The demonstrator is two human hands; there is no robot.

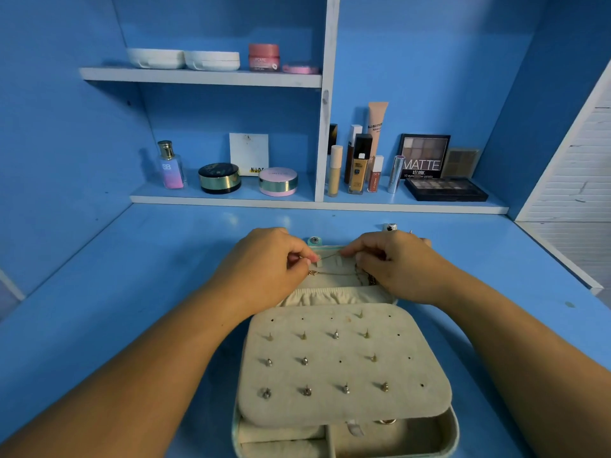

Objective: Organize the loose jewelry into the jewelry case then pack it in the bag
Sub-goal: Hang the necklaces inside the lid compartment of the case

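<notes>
The thin gold necklace point(334, 274) is in the far half of the open jewelry case point(453, 434), the lid part, just above a soft pocket point(330, 294). The left hand point(271, 259) pinches it between thumb and first finger. The right hand point(393, 262) has its fingers curled in and pinches the other end. Some chain is bunched up under the right hand.

The necklace can go wrong easily. It is very thin, so it may slip out of the pinch or off the little tabs in the lid. The bunched part may knot if it is pulled hard. Both arms reach over the flap point(344, 365) full of earrings point(305, 360), so a low wrist may knock one loose onto the table point(132, 292).

The necklace lies side to side across the lid, from one hand to the other. A small gold bit, maybe the clasp, is at the left end. The case itself lies the other way, with its lid far from the person. No bag is in view.
</notes>
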